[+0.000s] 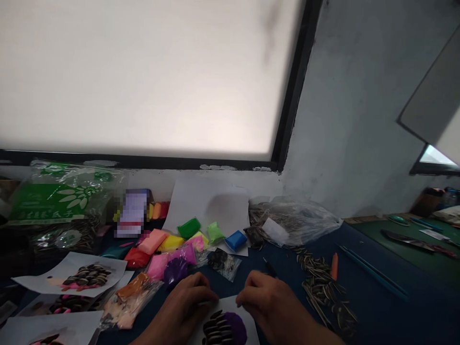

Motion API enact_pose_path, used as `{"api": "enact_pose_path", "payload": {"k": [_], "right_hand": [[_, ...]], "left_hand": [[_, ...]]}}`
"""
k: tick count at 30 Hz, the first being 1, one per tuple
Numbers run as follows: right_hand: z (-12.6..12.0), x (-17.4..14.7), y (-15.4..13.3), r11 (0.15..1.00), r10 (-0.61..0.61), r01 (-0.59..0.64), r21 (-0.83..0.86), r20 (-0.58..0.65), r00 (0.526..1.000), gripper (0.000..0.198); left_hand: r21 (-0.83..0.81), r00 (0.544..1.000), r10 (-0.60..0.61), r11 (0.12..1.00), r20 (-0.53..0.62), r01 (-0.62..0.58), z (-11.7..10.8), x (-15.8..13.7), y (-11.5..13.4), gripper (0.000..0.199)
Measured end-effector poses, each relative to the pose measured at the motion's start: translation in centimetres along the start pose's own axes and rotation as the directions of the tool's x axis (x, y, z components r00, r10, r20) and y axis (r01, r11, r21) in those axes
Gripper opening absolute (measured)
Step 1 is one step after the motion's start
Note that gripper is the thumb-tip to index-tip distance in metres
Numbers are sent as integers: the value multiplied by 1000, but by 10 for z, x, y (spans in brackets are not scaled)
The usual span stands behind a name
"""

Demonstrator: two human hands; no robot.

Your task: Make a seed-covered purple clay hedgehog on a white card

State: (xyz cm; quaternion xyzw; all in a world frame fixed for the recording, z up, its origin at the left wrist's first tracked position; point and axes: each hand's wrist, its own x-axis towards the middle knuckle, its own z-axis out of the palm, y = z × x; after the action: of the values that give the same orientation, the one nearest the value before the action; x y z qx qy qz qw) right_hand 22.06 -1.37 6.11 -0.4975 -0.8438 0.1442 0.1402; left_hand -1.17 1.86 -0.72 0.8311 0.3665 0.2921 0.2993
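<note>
A white sheet of paper (254, 330) lies in front of me at the bottom. On it is a flattened patch of purple clay (236, 328), with rows of striped sunflower seeds (217, 328) laid over its left part. My left hand (189, 306) rests at the sheet's upper left with its fingers curled; what they grip, if anything, is hidden. On the other side, my right hand (269, 304) has thumb and fingers pinched together above the sheet's right edge. Something small and dark shows at its fingertips, too small to name.
Coloured clay packets (176, 243) lie behind my hands. Loose sunflower seeds (323, 287), an orange stick (334, 267) and blue tweezers-like rods (373, 273) are at right. Seed-covered pictures (77, 278) and a green seed bag (53, 201) are at left; a clear bag (298, 220) stands against the wall.
</note>
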Motion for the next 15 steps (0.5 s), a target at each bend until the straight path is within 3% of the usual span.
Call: {"api": "enact_pose_path", "payload": {"k": [7, 15], "right_hand": [[34, -18, 5, 947, -151, 187, 260, -156, 976, 14], [47, -25, 2, 962, -194, 224, 158, -186, 963, 14]], "left_hand": [[-48, 1000, -7, 999, 9, 7, -2, 3, 5, 26], [-86, 999, -40, 995, 18, 41, -3, 3, 9, 25]]}}
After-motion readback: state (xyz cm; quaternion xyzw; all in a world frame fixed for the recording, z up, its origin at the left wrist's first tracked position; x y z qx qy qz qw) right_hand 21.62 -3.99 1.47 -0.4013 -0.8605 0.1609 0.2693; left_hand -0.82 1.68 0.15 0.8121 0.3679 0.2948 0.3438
